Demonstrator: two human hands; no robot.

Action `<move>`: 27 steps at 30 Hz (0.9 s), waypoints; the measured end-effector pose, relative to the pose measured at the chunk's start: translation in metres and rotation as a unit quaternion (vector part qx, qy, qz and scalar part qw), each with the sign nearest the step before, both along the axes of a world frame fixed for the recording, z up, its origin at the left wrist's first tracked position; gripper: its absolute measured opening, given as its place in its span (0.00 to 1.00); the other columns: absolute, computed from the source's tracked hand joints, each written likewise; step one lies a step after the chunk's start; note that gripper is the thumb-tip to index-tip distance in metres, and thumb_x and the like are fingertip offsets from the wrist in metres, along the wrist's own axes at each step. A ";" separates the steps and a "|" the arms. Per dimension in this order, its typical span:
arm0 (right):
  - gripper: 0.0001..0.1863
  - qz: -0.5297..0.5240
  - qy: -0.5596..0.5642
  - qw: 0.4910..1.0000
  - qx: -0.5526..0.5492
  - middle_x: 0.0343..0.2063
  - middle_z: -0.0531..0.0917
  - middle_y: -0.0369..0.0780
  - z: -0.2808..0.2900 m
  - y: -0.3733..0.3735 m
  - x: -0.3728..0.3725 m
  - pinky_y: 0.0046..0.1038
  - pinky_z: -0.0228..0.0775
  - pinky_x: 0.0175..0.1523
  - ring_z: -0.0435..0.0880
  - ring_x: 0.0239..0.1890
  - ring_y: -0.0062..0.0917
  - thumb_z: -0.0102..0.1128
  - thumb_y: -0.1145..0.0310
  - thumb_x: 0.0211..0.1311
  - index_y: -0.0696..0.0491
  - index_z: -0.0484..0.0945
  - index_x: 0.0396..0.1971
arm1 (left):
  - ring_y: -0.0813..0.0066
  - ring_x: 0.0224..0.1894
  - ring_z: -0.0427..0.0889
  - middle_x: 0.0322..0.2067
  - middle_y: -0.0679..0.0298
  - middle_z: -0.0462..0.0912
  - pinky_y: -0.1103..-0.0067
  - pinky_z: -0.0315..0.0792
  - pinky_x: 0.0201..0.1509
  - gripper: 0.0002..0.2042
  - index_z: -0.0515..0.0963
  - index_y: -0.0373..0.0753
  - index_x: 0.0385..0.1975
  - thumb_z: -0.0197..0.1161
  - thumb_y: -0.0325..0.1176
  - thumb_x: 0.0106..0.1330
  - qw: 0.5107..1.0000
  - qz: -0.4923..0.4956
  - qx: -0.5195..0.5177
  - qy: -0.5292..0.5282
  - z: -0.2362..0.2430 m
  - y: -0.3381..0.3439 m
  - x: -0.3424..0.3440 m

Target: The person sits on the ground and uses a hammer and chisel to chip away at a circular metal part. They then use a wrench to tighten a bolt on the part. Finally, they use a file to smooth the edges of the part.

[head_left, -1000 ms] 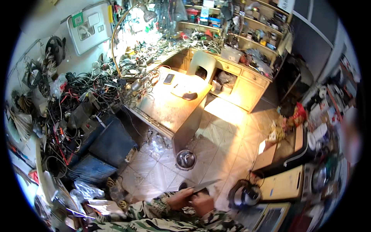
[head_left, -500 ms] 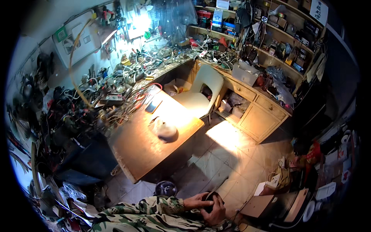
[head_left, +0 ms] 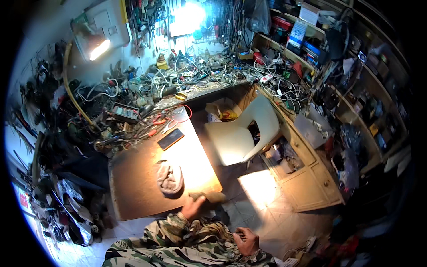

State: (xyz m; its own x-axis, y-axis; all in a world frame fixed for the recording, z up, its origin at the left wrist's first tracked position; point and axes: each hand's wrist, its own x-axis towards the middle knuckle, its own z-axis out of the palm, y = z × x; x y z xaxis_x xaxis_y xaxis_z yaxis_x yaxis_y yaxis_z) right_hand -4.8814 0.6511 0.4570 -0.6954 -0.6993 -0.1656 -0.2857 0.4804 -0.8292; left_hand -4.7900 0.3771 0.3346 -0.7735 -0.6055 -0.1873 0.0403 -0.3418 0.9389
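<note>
My left hand is at the near edge of the wooden tabletop, closed around a brownish, roll-shaped object whose kind I cannot make out. Apart from it, lower and to the right, my right hand has its fingers curled in, and nothing shows in it. Just beyond the left hand lies a bunched greyish cloth. Farther back on the same tabletop rests a dark phone with an orange edge. Camouflage sleeves cover both arms.
A pale chair stands right of the table, by a wooden cabinet. Heaped cables, tools and a multimeter crowd the workbench behind. A lit lamp hangs at left; laden shelves line the right.
My hands, together on a dark round object before, are now apart. The left has moved to the table edge with the brownish object; the right has fingers curled. The view has swung.
</note>
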 end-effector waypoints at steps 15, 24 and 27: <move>0.15 0.235 0.054 0.963 0.120 0.36 0.88 0.47 -0.018 -0.270 -0.339 0.35 0.80 0.45 0.88 0.39 0.39 0.65 0.61 0.61 0.55 0.84 0.42 | 0.72 0.44 0.82 0.44 0.58 0.85 0.75 0.77 0.52 0.19 0.79 0.31 0.52 0.65 0.37 0.67 0.947 0.257 -0.142 -0.127 -0.052 -0.228 -0.199; 0.09 0.278 0.425 0.862 0.008 0.31 0.80 0.52 -0.136 -0.738 -0.521 0.48 0.73 0.43 0.80 0.37 0.51 0.57 0.70 0.58 0.57 0.76 0.38 | 0.71 0.44 0.83 0.44 0.57 0.85 0.75 0.77 0.52 0.22 0.79 0.31 0.52 0.70 0.38 0.62 0.913 0.304 -0.084 -0.260 -0.056 -0.228 -0.199; 0.11 0.285 0.488 0.825 -0.011 0.33 0.81 0.49 -0.149 -0.820 -0.524 0.46 0.73 0.45 0.80 0.38 0.49 0.60 0.70 0.54 0.56 0.76 0.38 | 0.70 0.44 0.83 0.44 0.57 0.85 0.75 0.77 0.52 0.23 0.80 0.31 0.52 0.72 0.38 0.60 0.899 0.320 -0.052 -0.295 -0.061 -0.219 -0.187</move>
